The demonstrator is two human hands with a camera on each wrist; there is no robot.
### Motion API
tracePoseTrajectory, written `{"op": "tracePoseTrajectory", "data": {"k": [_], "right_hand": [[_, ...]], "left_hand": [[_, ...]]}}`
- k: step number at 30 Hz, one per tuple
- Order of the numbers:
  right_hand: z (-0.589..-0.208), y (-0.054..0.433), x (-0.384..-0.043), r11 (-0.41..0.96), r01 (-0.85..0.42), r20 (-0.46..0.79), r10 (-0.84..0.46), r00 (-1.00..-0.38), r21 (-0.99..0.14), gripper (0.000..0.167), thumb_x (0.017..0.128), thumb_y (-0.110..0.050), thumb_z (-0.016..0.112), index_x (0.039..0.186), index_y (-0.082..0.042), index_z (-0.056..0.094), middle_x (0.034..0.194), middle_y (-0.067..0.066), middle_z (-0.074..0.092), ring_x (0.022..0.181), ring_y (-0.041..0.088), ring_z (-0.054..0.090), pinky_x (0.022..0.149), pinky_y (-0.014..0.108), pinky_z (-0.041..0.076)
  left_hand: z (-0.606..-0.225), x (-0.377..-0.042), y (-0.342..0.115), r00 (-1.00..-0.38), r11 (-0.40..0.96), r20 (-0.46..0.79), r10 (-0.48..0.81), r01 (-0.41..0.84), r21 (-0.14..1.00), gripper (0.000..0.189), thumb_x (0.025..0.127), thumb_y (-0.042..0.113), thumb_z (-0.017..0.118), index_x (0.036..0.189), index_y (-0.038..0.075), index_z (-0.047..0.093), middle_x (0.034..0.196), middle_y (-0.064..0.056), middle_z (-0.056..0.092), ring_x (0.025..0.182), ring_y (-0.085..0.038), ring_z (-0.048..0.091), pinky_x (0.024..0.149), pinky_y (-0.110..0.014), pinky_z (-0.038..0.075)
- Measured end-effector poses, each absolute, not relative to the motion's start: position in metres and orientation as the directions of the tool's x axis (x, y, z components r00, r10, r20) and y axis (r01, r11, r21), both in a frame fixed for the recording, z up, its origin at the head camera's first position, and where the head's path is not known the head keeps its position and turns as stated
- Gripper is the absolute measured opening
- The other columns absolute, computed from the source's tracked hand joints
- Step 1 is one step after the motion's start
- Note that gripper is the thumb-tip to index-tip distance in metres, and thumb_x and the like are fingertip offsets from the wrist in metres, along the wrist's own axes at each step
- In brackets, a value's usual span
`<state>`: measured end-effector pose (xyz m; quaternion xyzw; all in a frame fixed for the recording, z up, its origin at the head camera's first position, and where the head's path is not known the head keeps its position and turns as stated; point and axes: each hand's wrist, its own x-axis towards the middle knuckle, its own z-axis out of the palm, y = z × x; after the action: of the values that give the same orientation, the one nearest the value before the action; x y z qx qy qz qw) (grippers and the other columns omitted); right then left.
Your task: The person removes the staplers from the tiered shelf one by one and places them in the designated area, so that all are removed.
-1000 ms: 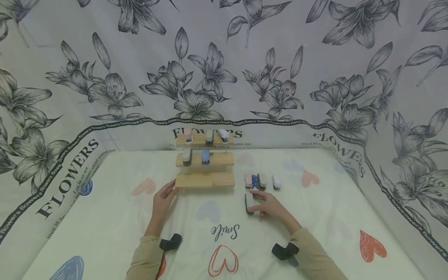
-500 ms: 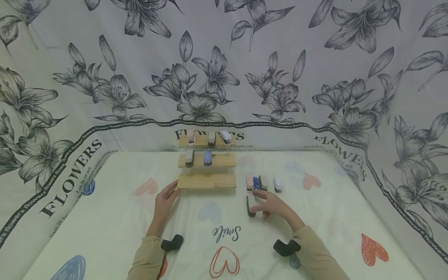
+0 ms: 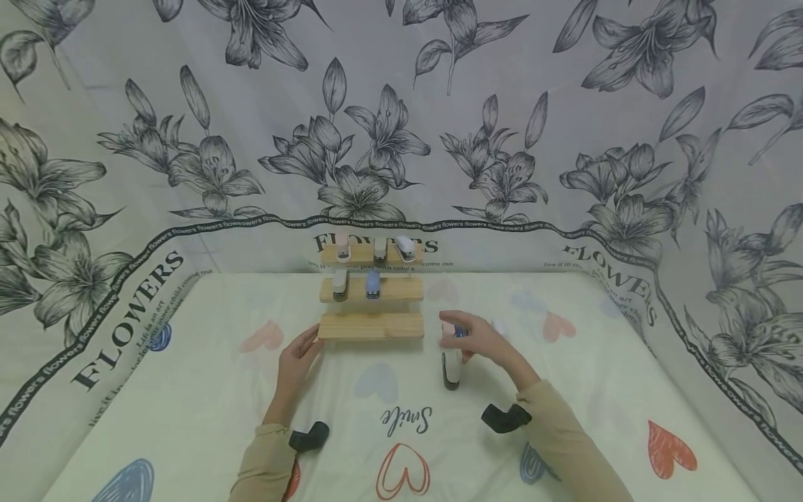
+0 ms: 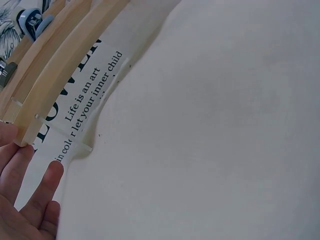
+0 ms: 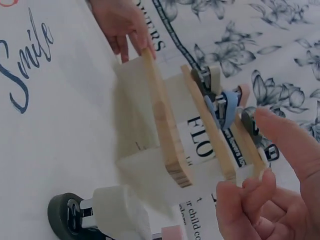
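1. On the heart-printed cream tablecloth (image 3: 188,390), your left hand (image 3: 296,362) lies with relaxed, straight fingers, their tips touching the left end of the bottom step of the three-tier wooden stand (image 3: 371,325).
2. From the left wrist view, those fingers (image 4: 22,195) sit right at the corner of that lowest plank, gripping nothing.
3. Your right hand (image 3: 478,339) hovers just right of the stand, above the row of small staplers, fingers loosely curled and thumb apart; it holds nothing.
4. Just below that hand, the white mini stapler with the dark base (image 3: 450,369) lies on the cloth, free of your fingers as far as the head view shows.
5. Peeking out by your thumb is the pale pink mini stapler (image 3: 447,329); the others in that row are mostly hidden behind your hand.
6. Up on the stand, the middle step carries a blue mini stapler (image 3: 373,284) and a grey-white one (image 3: 339,284); three more sit on the top step.
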<state>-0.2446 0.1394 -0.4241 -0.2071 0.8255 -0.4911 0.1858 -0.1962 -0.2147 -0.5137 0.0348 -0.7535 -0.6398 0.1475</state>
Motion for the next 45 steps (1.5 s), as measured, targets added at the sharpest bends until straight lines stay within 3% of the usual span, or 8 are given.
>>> {"op": "tracePoseTrajectory", "data": {"k": [8, 17, 23, 26, 31, 35, 42, 45], "right_hand": [[-0.418, 0.124, -0.259, 0.314, -0.215, 0.016, -0.532, -0.847, -0.925, 0.052, 0.086, -0.016, 0.062, 0.132, -0.003, 0.042, 0.132, 0.013, 0.043, 0.056, 0.027, 0.058, 0.056, 0.039, 0.051], [-0.412, 0.093, -0.275, 0.289, -0.263, 0.06, -0.561, -0.826, -0.92, 0.057, 0.083, -0.018, 0.066, 0.133, -0.006, 0.041, 0.133, 0.01, 0.043, 0.056, 0.021, 0.06, 0.054, 0.032, 0.051], [-0.419, 0.074, -0.286, 0.244, -0.26, 0.081, -0.566, -0.821, -0.934, 0.063, 0.082, -0.008, 0.066, 0.136, -0.007, 0.035, 0.137, 0.009, 0.038, 0.061, 0.03, 0.06, 0.065, 0.036, 0.052], [-0.423, 0.066, -0.291, 0.258, -0.263, 0.088, -0.537, -0.839, -0.93, 0.062, 0.082, -0.01, 0.065, 0.136, -0.009, 0.036, 0.136, 0.006, 0.039, 0.085, 0.028, 0.06, 0.078, 0.038, 0.049], [-0.425, 0.054, -0.297, 0.236, -0.179, 0.033, -0.518, -0.855, -0.955, 0.062, 0.083, -0.016, 0.065, 0.137, -0.013, 0.035, 0.137, 0.0, 0.038, 0.122, 0.017, 0.036, 0.087, 0.037, 0.044], [-0.419, 0.044, -0.297, 0.206, -0.093, -0.027, -0.514, -0.858, -0.974, 0.066, 0.084, -0.016, 0.064, 0.139, -0.01, 0.029, 0.141, 0.003, 0.032, 0.116, 0.027, 0.044, 0.071, 0.029, 0.051], [-0.412, 0.024, -0.301, 0.269, -0.097, -0.042, -0.466, -0.884, -0.958, 0.076, 0.08, -0.018, 0.068, 0.14, -0.006, 0.024, 0.143, 0.009, 0.026, 0.126, 0.023, 0.03, 0.07, 0.029, 0.052], [-0.412, 0.016, -0.304, 0.273, -0.078, -0.056, -0.451, -0.891, -0.959, 0.082, 0.077, -0.022, 0.072, 0.141, -0.006, 0.022, 0.144, 0.009, 0.025, 0.107, 0.025, 0.051, 0.066, 0.03, 0.053]], "left_hand": [[-0.515, -0.197, -0.215, -0.943, 0.196, 0.234, -0.237, 0.19, 0.962, 0.039, 0.087, 0.013, 0.06, 0.121, -0.003, 0.051, 0.124, -0.017, 0.05, 0.107, -0.021, 0.053, 0.08, -0.014, 0.043], [-0.515, -0.197, -0.215, -0.946, 0.191, 0.215, -0.243, 0.171, 0.967, 0.038, 0.087, 0.011, 0.06, 0.122, -0.001, 0.051, 0.124, -0.015, 0.05, 0.105, -0.021, 0.054, 0.08, -0.014, 0.044], [-0.515, -0.194, -0.215, -0.954, 0.176, 0.163, -0.252, 0.12, 0.977, 0.038, 0.087, 0.011, 0.059, 0.123, 0.001, 0.051, 0.125, -0.012, 0.05, 0.105, -0.019, 0.054, 0.08, -0.015, 0.044], [-0.515, -0.194, -0.215, -0.956, 0.159, 0.153, -0.249, 0.115, 0.981, 0.038, 0.087, 0.011, 0.059, 0.123, 0.002, 0.051, 0.125, -0.012, 0.05, 0.105, -0.019, 0.054, 0.081, -0.016, 0.044], [-0.513, -0.195, -0.216, -0.955, 0.173, 0.177, -0.24, 0.137, 0.975, 0.039, 0.088, 0.011, 0.059, 0.123, 0.0, 0.05, 0.125, -0.014, 0.049, 0.105, -0.026, 0.054, 0.08, -0.015, 0.044], [-0.515, -0.196, -0.216, -0.954, 0.19, 0.182, -0.236, 0.139, 0.972, 0.039, 0.088, 0.014, 0.059, 0.124, 0.002, 0.051, 0.125, -0.011, 0.05, 0.103, -0.023, 0.055, 0.081, -0.015, 0.044], [-0.517, -0.196, -0.216, -0.956, 0.165, 0.177, -0.232, 0.141, 0.976, 0.038, 0.087, 0.011, 0.06, 0.123, 0.002, 0.051, 0.125, -0.012, 0.05, 0.103, -0.023, 0.055, 0.082, -0.016, 0.044], [-0.515, -0.196, -0.215, -0.955, 0.187, 0.169, -0.243, 0.125, 0.974, 0.037, 0.087, 0.01, 0.059, 0.123, 0.003, 0.052, 0.125, -0.011, 0.05, 0.105, -0.026, 0.053, 0.083, -0.017, 0.043]]}}
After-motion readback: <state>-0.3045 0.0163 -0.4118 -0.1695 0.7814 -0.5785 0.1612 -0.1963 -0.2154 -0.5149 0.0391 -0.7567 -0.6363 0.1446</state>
